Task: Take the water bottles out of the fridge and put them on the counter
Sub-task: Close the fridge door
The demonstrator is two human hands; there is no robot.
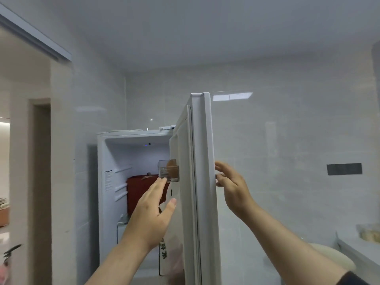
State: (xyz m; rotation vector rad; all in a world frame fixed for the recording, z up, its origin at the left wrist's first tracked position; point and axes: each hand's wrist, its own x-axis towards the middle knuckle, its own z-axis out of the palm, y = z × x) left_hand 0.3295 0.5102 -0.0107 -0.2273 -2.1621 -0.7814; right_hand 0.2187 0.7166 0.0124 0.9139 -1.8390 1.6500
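A white fridge point(102, 182) stands open in the corner, its door point(202, 161) swung out edge-on toward me. My right hand point(232, 186) is on the door's outer edge, fingers curled against it. My left hand point(153, 210) reaches inside the door, fingers spread, empty, close to a clear door bin point(164, 168) holding a brown egg point(172, 170). A dark red box point(139, 194) sits on a shelf inside. I see no water bottles; the lower fridge is hidden by my arm and the door.
A white counter point(362, 254) runs along the right wall with a pale container point(368, 233) on it and a white rounded object point(333, 258) beside it. A dark wall socket plate point(344, 169) is above. A doorway point(41, 182) opens at the left.
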